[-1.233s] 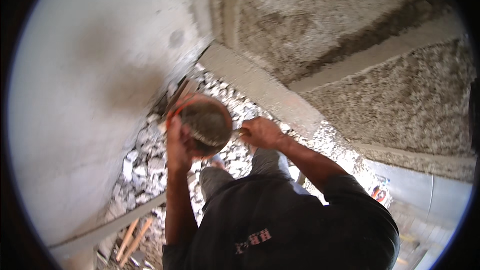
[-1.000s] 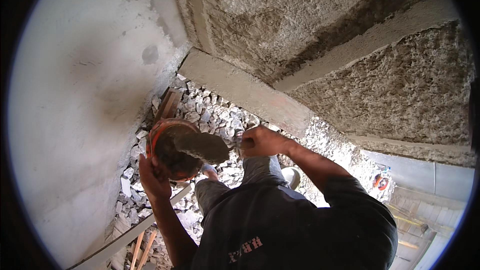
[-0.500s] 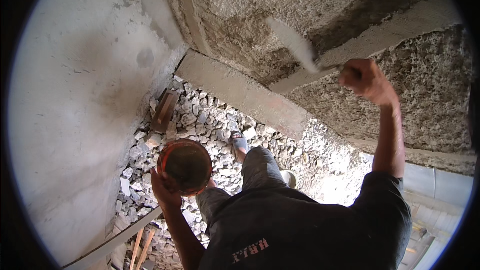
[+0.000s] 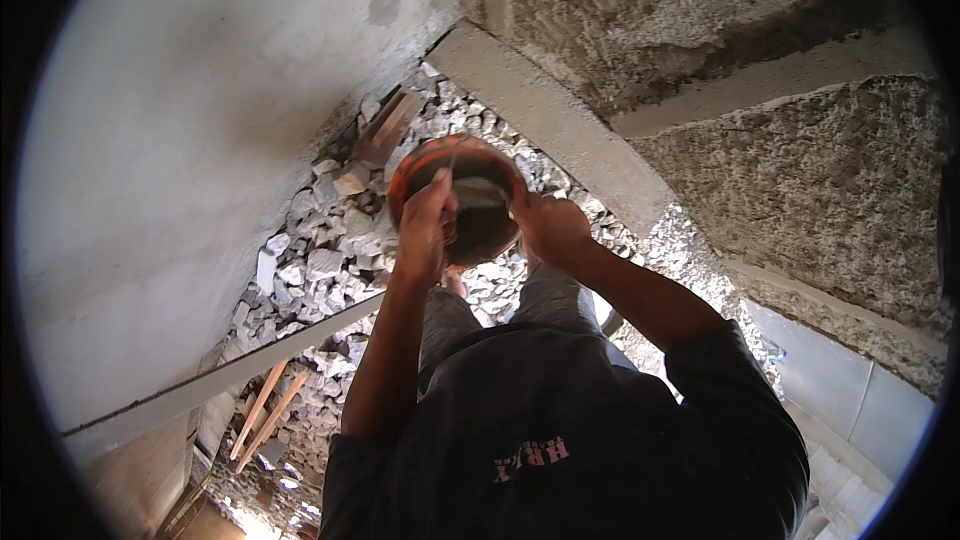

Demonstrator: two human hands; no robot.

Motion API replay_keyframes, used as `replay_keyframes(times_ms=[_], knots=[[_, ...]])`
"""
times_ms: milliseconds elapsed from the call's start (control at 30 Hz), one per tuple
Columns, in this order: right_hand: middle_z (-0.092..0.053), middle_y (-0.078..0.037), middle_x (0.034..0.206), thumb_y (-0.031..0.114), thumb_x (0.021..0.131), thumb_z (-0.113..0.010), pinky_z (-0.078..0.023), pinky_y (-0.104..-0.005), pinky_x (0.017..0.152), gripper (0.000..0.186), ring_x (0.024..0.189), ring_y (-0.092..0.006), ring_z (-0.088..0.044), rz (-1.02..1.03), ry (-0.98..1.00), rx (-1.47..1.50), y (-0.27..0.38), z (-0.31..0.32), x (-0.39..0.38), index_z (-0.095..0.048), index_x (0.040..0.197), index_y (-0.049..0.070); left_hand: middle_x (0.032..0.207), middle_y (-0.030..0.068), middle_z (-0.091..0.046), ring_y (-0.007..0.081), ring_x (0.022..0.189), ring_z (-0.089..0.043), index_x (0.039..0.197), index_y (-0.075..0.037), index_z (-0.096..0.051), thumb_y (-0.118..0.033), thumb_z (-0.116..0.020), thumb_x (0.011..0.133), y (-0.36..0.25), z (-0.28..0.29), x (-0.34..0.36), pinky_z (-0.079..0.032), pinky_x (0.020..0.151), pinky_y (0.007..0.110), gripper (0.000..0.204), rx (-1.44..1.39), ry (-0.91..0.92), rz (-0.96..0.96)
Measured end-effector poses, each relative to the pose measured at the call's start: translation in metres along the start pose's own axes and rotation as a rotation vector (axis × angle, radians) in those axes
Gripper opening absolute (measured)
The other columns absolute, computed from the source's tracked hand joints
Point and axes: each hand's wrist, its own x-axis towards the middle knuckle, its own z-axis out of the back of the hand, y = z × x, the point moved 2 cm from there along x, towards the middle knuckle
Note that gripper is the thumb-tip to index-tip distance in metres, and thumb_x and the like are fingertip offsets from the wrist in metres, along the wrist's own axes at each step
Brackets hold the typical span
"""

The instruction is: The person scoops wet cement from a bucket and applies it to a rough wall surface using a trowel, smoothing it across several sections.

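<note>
A round mortar bowl with a worn orange-red rim is held in front of my legs. Greyish wet mix lies inside it, with a paler patch near the middle. My right hand is closed at the bowl's right rim, thumb side against the edge. Over the bowl's lower left part is my left hand, closed, thumb pointing up and fingers blurred. A thin blurred piece shows just above that thumb; whether it belongs to the trowel I cannot make out. No trowel blade stands out clearly.
Broken stones cover the ground, with a brown board lying on them. A smooth pale wall stands left; a rough, partly plastered wall rises right, with a concrete ledge below. A long straight bar crosses the lower left near wooden sticks.
My right hand has come down from the rough wall, where it held a trowel, to the bowl's right rim. The bowl and my left hand have moved up and right in view.
</note>
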Motion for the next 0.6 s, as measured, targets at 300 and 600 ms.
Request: replay_keyframes(times_ms=[300, 600], knots=[[-0.071, -0.013, 0.092, 0.018, 0.089, -0.065, -0.060, -0.0445, 0.067, 0.019, 0.078, -0.0338, -0.073, -0.122, -0.191, -0.142, 0.046, -0.008, -0.004, -0.063, 0.105, 0.008, 0.063, -0.0108, -0.038, 0.0016, 0.050, -0.032, 0.075, -0.016, -0.053, -0.049, -0.063, 0.101, -0.042, 0.003, -0.041, -0.024, 0.047, 0.022, 0.043, 0.217, 0.086, -0.051], [-0.073, -0.021, 0.097, 0.029, 0.092, -0.067, -0.059, -0.0464, 0.082, 0.029, 0.098, -0.0352, -0.073, -0.037, 0.296, 0.453, 0.101, -0.051, -0.012, -0.071, 0.101, 0.002, 0.071, -0.0004, -0.046, 0.0119, 0.071, -0.042, 0.075, -0.002, -0.054, -0.046, -0.061, 0.102, -0.026, 0.026, -0.050, -0.039, 0.068, 0.031, 0.052, 0.360, 0.031, -0.131]])
